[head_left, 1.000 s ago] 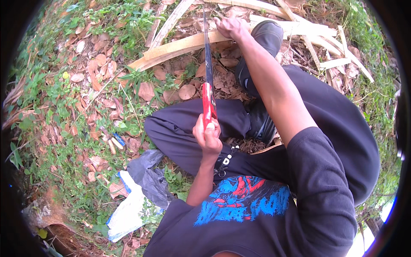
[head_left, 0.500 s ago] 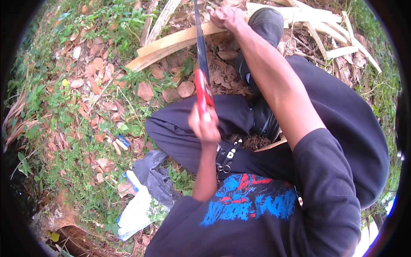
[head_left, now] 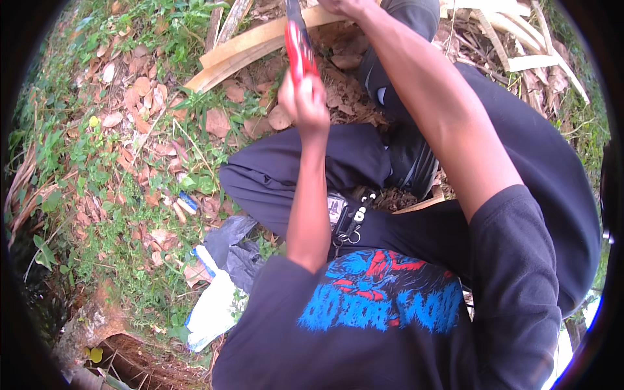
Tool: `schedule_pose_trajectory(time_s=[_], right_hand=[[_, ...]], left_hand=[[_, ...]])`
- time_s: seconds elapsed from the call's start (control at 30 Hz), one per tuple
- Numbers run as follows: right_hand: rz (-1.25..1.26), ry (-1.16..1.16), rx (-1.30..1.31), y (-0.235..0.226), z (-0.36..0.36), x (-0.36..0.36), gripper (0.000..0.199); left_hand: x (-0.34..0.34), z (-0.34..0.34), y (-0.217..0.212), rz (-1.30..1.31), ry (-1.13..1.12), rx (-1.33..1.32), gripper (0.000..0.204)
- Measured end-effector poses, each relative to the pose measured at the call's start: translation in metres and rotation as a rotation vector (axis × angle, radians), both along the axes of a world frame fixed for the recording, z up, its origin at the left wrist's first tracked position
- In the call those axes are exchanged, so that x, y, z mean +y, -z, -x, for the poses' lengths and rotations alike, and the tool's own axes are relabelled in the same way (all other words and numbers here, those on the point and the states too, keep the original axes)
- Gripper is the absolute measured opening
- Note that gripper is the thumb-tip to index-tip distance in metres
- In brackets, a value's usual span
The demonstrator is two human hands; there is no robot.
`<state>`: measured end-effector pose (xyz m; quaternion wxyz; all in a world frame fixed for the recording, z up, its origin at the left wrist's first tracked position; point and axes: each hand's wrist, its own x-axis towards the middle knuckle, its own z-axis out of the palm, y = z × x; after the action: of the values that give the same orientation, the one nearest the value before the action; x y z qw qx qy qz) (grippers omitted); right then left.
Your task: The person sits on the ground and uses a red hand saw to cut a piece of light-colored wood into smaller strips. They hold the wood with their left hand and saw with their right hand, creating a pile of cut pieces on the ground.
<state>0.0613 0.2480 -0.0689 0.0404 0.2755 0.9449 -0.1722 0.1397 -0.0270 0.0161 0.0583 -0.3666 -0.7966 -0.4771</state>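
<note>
My left hand is wrapped round the red handle of a handsaw. Its dark blade points away from me and runs out of the top of the picture. Beyond the handle, a pale curved wooden strip crosses from the left toward my right hand, with the blade passing over it. That hand is at the upper edge beside my shoe, against the strip's far end. Its fingers are mostly cut off by the picture's edge, so their grip cannot be made out.
More pale wood strips lie in a heap at the upper right. My bent legs in dark trousers frame the spot. On the left, dry leaves and grass hold a small blue item, a grey plastic bag and a white bag.
My left hand and the saw have moved forward, away from me, and slightly left. The view has shifted a little, and my right hand now sits higher, partly out of the picture.
</note>
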Motion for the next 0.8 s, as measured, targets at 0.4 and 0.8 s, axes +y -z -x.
schedule_pose_trajectory(time_s=[0.4, 0.8], right_hand=[[0.012, 0.019, -0.014, 0.006, 0.006, 0.016, 0.075], [0.253, -0.035, -0.099, -0.046, -0.005, 0.052, 0.087]], left_hand=[[-0.026, -0.024, -0.047, -0.361, 0.086, -0.808, 0.018], [-0.025, 0.000, -0.091, -0.578, -0.012, -1.019, 0.016]])
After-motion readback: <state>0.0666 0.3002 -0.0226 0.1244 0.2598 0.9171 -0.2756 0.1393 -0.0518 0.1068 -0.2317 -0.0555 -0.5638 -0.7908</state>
